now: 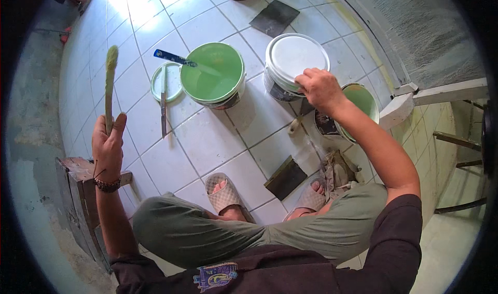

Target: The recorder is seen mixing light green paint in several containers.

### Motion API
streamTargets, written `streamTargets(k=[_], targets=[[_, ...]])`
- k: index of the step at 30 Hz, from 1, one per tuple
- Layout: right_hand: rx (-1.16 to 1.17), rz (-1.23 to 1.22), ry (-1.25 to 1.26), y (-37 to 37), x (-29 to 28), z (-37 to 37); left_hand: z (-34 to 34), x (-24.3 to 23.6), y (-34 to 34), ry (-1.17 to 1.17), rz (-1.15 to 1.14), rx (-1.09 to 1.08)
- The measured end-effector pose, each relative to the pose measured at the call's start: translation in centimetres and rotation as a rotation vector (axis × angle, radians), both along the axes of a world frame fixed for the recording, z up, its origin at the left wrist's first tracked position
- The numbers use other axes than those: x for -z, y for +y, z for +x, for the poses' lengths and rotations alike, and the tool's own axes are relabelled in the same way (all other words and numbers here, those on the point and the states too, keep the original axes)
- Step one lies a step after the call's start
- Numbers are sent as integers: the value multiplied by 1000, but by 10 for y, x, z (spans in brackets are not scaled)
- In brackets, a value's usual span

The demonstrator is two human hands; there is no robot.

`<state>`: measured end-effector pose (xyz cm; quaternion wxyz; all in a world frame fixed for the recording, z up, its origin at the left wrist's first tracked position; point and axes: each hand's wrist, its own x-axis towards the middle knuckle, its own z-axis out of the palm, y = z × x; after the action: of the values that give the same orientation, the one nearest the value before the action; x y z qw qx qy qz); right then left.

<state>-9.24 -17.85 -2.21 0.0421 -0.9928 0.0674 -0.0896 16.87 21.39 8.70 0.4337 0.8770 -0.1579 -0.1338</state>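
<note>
My left hand [110, 138] is raised on the left, its fingers wrapped round a slim upright stick [109, 81] with a yellow-green coated, thicker tip. On the right, my right hand [322, 90] grips the near right rim of a white lid [298, 55]. That lid lies on top of a white paint bucket [277, 86]; whether it is pressed down all round I cannot tell. Left of it stands an open bucket of green paint [212, 78], with a blue-handled tool [174, 58] resting across its rim. Behind my right forearm, another open bucket [363, 104] is partly hidden.
A small lid [155, 84] with a putty knife [163, 107] across it lies on the tiles. Between the buckets and my feet are a light-handled scraper [295, 125], a dark flat block [286, 178] and a crumpled rag [340, 172]. A wooden stool [78, 180] stands at left.
</note>
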Motion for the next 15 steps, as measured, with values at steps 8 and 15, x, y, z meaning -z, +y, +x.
streamTargets(k=[8,15], targets=[[4,131,-463,-16,-54,37,-63,-71,-64,248,-67,174],[311,-130,-628,-58,3,118,-99,-19,-108,337,-240,115]])
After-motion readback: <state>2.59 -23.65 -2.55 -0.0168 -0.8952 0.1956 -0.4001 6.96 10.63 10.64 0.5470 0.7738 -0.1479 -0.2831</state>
